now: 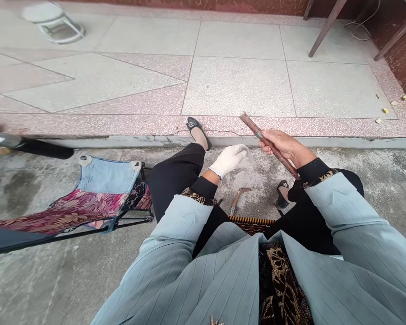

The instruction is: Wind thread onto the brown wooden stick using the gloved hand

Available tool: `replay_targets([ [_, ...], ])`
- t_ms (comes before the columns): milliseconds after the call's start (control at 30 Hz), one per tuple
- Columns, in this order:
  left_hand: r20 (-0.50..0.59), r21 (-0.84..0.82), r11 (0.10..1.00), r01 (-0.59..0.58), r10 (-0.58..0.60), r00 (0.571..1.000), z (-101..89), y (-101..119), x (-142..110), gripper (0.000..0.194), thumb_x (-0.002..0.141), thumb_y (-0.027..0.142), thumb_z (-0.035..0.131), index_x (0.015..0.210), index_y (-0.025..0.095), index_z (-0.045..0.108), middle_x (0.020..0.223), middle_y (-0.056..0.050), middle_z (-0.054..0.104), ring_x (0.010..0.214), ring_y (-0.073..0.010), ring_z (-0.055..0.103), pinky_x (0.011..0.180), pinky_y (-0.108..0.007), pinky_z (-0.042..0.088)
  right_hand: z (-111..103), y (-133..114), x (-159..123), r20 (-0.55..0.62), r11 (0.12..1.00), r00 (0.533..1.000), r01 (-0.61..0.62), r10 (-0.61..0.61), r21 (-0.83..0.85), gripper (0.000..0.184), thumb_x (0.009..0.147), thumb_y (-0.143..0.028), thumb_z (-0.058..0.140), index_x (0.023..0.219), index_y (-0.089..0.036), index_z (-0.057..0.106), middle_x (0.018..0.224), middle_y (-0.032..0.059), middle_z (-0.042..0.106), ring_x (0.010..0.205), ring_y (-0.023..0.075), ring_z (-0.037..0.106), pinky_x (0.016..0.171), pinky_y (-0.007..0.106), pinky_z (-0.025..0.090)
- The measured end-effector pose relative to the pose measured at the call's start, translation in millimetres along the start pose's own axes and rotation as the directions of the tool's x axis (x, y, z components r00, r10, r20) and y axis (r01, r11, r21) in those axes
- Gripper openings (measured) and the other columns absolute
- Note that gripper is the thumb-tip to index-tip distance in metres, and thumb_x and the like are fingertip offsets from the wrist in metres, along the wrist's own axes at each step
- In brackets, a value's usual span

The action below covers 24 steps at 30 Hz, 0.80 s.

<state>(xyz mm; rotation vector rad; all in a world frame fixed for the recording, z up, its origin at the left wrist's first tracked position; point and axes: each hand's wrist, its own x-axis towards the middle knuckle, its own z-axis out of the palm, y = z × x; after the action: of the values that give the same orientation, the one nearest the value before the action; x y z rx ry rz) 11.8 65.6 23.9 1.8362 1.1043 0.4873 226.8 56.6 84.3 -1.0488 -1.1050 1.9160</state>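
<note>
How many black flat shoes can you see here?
2: the left black flat at the tiled step's edge, and the right black flat by the concrete. Others could be hidden behind the person.

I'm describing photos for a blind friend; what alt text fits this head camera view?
A person's bare right hand grips a brown wooden stick with a grey band. The left hand, in a white fabric glove, is curled nearby; a red floral fabric lounger stands further left.
</note>
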Motion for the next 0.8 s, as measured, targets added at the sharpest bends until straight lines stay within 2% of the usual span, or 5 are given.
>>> replay_targets([
  [233,0.141,0.4,0.911,-0.098,0.044,0.989,15.5,-1,2,0.028,0.092,0.032,0.044,0.096,0.019,0.069,0.089,-0.005,0.068,0.084,-0.0199,0.061,0.077,-0.028,0.043,5,21,12,-0.086,0.952,0.995,0.019,-0.048,-0.305,0.037,0.091,-0.038,0.058,0.119,-0.017,0.048,0.078,0.0009,0.056,0.058,0.0112,0.045,0.052,0.023,0.035],
  [367,0.266,0.203,0.963,-0.178,0.121,0.956,15.2,2,-3,0.029,0.091,0.033,0.046,0.094,0.016,0.069,0.081,-0.003,0.067,0.073,-0.0157,0.058,0.072,-0.026,0.042,-21,25,18,-0.282,0.354,0.95,-0.22,-0.136,-0.909,0.025,0.089,-0.023,0.062,0.113,-0.015,0.061,0.082,0.008,0.063,0.073,0.0189,0.055,0.065,0.031,0.041],
  [467,0.35,0.013,0.991,-0.137,0.124,0.929,8.8,1,-5,0.029,0.088,0.037,0.052,0.09,0.014,0.07,0.076,-0.002,0.064,0.066,-0.013,0.054,0.065,-0.025,0.04,-34,17,8,-0.187,0.11,0.901,-0.248,0.392,-0.963,0.008,0.082,-0.014,0.069,0.089,-0.011,0.071,0.067,0.0082,0.063,0.064,0.0192,0.056,0.064,0.034,0.042],
  [600,0.443,-0.391,0.92,0.027,0.163,0.882,3.9,-5,-3,0.033,0.082,0.044,0.064,0.087,0.012,0.068,0.075,-0.004,0.065,0.064,-0.0122,0.055,0.063,-0.025,0.042,-36,-6,-17,0.161,0.374,0.673,-0.183,0.721,-0.909,0.023,0.08,-0.022,0.072,0.101,-0.011,0.075,0.075,0.0056,0.07,0.059,0.0133,0.056,0.06,0.028,0.044],
  [800,0.321,-0.78,0.616,0.11,0.243,0.915,12.8,-1,-1,0.039,0.076,0.048,0.071,0.076,0.01,0.065,0.066,-0.007,0.064,0.065,-0.0175,0.063,0.067,-0.03,0.049,-27,-18,-20,0.145,0.975,0.982,0.149,-0.125,-0.166,0.05,0.081,-0.044,0.076,0.118,-0.014,0.061,0.077,-0.0004,0.062,0.06,0.0079,0.05,0.054,0.02,0.041],
])
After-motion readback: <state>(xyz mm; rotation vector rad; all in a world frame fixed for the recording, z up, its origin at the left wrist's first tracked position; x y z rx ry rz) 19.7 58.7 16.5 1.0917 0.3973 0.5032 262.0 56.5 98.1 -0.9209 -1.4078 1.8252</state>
